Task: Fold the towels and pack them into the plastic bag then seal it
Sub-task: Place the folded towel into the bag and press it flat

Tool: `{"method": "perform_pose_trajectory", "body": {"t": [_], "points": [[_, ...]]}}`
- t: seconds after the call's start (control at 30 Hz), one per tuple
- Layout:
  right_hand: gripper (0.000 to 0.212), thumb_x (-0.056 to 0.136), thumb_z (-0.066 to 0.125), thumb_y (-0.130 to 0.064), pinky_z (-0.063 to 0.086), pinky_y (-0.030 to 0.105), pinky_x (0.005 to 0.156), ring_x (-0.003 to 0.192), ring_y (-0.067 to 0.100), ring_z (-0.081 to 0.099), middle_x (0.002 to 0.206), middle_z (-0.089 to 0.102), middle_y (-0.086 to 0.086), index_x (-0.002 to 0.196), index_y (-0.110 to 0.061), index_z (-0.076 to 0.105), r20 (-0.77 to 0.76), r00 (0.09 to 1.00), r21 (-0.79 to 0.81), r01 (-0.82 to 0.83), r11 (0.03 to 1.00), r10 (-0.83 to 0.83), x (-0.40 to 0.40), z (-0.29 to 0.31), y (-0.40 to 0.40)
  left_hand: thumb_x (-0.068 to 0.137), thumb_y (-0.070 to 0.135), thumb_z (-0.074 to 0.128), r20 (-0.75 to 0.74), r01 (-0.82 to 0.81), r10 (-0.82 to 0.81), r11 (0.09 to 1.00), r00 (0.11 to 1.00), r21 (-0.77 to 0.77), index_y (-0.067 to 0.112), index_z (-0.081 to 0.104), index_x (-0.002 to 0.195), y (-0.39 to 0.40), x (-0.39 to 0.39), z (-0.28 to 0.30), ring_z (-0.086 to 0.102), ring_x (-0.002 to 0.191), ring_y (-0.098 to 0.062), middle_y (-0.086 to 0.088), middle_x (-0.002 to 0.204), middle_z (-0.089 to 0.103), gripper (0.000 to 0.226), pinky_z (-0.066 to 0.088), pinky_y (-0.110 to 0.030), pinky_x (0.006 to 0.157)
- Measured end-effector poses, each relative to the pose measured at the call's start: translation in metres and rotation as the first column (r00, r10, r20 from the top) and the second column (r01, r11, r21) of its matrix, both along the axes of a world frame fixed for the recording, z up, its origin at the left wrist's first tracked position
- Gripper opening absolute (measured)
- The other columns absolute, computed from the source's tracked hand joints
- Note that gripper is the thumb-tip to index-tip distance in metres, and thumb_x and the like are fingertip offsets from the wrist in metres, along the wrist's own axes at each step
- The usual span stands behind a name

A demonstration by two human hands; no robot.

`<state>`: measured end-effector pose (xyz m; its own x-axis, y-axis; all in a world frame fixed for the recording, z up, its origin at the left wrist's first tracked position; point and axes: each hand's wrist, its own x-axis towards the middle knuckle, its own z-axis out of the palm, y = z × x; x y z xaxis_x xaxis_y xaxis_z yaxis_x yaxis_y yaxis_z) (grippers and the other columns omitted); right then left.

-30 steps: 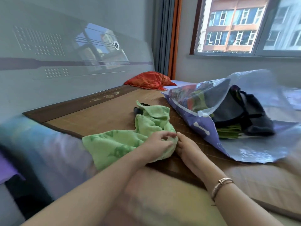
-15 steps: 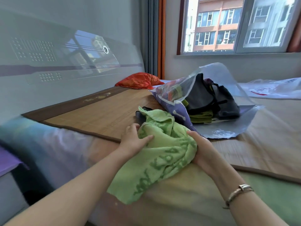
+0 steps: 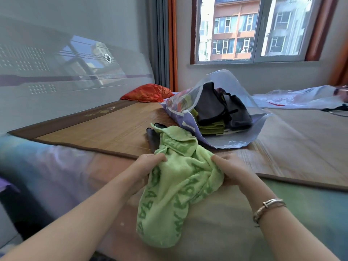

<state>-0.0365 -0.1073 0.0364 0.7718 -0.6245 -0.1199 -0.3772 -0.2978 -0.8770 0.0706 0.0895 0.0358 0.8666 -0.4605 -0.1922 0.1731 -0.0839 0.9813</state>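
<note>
A light green towel point(image 3: 177, 178) with darker green lettering lies bunched on the bed's front edge, its lower end hanging toward me. My left hand point(image 3: 145, 166) grips its left side and my right hand point(image 3: 228, 169) grips its right side. Behind it lies a large plastic bag point(image 3: 235, 136), bluish and open toward me, holding folded dark grey and olive green towels point(image 3: 212, 125). A small dark item point(image 3: 151, 134) peeks out from under the green towel's far end.
A bamboo mat point(image 3: 94, 130) covers the bed, with a grey headboard point(image 3: 56, 81) on the left. A red cushion point(image 3: 148, 93) sits at the far corner. Another white plastic bag point(image 3: 301, 98) lies at the right under the window.
The green towel has been pulled off the mat toward me and gathered between both hands. The view has swung right, showing more of the window and bed.
</note>
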Motion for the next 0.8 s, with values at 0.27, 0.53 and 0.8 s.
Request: {"method": "perform_pose_trajectory", "body": {"t": [0.27, 0.53, 0.8], "points": [[0.026, 0.092, 0.043, -0.004, 0.056, 0.038, 0.07, 0.081, 0.028, 0.062, 0.096, 0.062, 0.021, 0.108, 0.004, 0.062, 0.557, 0.829, 0.485, -0.279, 0.829, -0.047, -0.015, 0.013, -0.006, 0.091, 0.006, 0.06, 0.006, 0.169, -0.17, 0.972, 0.985, -0.162, -0.003, 0.065, 0.11, -0.025, -0.02, 0.001, 0.068, 0.081, -0.027, -0.022, 0.106, 0.069, 0.022, 0.058, -0.035, 0.075], [0.03, 0.088, 0.036, -0.013, 0.052, 0.027, 0.066, 0.064, 0.022, 0.064, 0.067, 0.064, 0.009, 0.073, -0.008, 0.062, 0.682, 0.673, 0.603, -0.296, 0.741, -0.286, -0.057, 0.035, -0.03, 0.095, 0.015, 0.055, 0.107, 0.156, -0.132, 0.952, 0.985, -0.262, 0.008, 0.068, 0.111, -0.017, -0.018, 0.013, 0.069, 0.075, -0.012, -0.006, 0.094, 0.074, 0.022, 0.055, -0.022, 0.064], [0.02, 0.092, 0.041, -0.005, 0.052, 0.032, 0.067, 0.064, 0.022, 0.061, 0.076, 0.061, 0.008, 0.086, -0.011, 0.059, 0.523, 0.788, 0.669, -0.144, 0.729, -0.325, -0.093, 0.043, -0.046, 0.094, 0.041, 0.055, 0.187, 0.064, 0.001, 0.939, 0.982, -0.338, 0.012, 0.068, 0.097, 0.002, -0.029, 0.072, 0.066, 0.068, -0.013, -0.007, 0.086, 0.07, 0.032, 0.055, -0.025, 0.058]]}}
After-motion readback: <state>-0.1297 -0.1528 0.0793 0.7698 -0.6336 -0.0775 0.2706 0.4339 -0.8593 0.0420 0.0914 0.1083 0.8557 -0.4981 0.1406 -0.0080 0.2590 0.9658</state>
